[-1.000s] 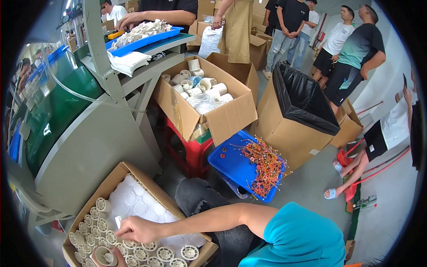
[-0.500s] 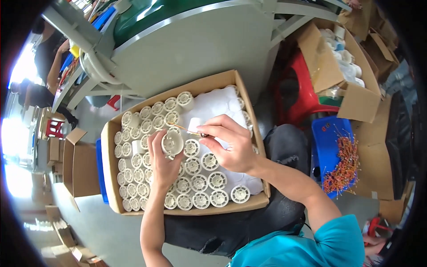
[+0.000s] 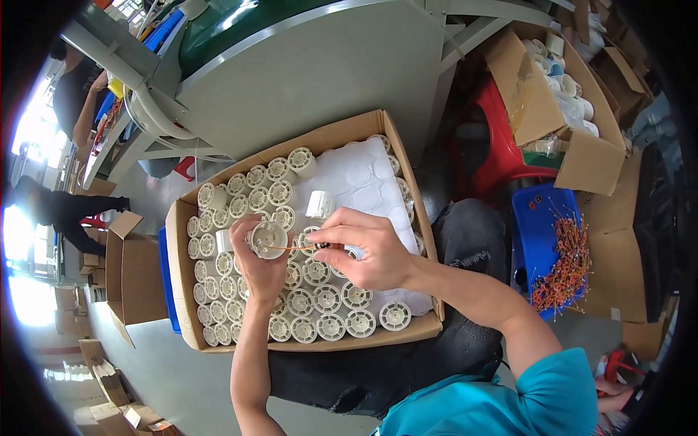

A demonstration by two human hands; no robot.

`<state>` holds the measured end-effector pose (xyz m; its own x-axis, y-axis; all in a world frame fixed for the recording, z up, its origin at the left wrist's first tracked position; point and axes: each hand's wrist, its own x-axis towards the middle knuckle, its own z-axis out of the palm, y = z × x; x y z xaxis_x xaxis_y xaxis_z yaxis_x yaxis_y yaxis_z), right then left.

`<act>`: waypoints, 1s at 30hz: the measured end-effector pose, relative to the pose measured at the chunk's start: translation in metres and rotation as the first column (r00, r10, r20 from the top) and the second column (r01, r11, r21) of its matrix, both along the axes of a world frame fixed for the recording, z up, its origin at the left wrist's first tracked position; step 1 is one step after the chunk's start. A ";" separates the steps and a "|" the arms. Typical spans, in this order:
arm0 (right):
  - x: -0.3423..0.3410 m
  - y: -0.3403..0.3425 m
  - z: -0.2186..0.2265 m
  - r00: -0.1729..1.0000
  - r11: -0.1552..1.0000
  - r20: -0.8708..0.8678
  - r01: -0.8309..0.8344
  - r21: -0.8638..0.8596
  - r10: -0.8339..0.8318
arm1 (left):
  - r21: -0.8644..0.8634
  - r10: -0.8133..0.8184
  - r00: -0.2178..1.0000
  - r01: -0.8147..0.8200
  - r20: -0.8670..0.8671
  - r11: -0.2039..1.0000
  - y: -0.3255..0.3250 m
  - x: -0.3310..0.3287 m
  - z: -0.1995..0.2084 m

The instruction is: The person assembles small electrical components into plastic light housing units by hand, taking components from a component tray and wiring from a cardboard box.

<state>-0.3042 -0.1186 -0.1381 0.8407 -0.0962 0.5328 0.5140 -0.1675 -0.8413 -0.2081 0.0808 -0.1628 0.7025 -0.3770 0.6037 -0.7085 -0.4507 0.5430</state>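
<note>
My left hand (image 3: pixel 260 275) is closed round a white plastic cup-shaped housing (image 3: pixel 269 234), its open mouth turned up. My right hand (image 3: pixel 374 251) pinches a small dark part with an orange wire (image 3: pixel 294 248). The wire stretches left into the mouth of the housing; where its end sits inside is hard to make out. Both hands are above a cardboard box (image 3: pixel 190 320) holding rows of similar white housings (image 3: pixel 327 298). One loose white housing (image 3: pixel 320 204) lies on its side on the white liner sheet (image 3: pixel 363 171), just beyond my right hand.
To the right, a blue bin (image 3: pixel 525 218) holds a heap of orange wired parts (image 3: pixel 563 265). Behind it stand a red stool (image 3: pixel 491 138) and an open carton (image 3: pixel 531 94) of white pieces. A grey machine frame (image 3: pixel 313 87) rises beyond the box. Another person (image 3: pixel 76 94) is at far left.
My right hand has moved left and down, bringing the orange wire into the housing's mouth. My left hand has shifted slightly left and tilted the housing more upward.
</note>
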 end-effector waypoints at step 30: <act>0.002 0.020 -0.016 0.980 0.978 -0.123 0.134 -0.163 -0.155 | 0.179 -0.106 0.984 0.131 -0.141 0.975 -0.022 -0.041 0.012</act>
<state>-0.3017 -0.0985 -0.1541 0.8888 -0.1482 0.4337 0.3588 -0.3637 -0.8596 -0.2492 0.0590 -0.1506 0.7137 -0.5599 0.4209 -0.6919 -0.4700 0.5480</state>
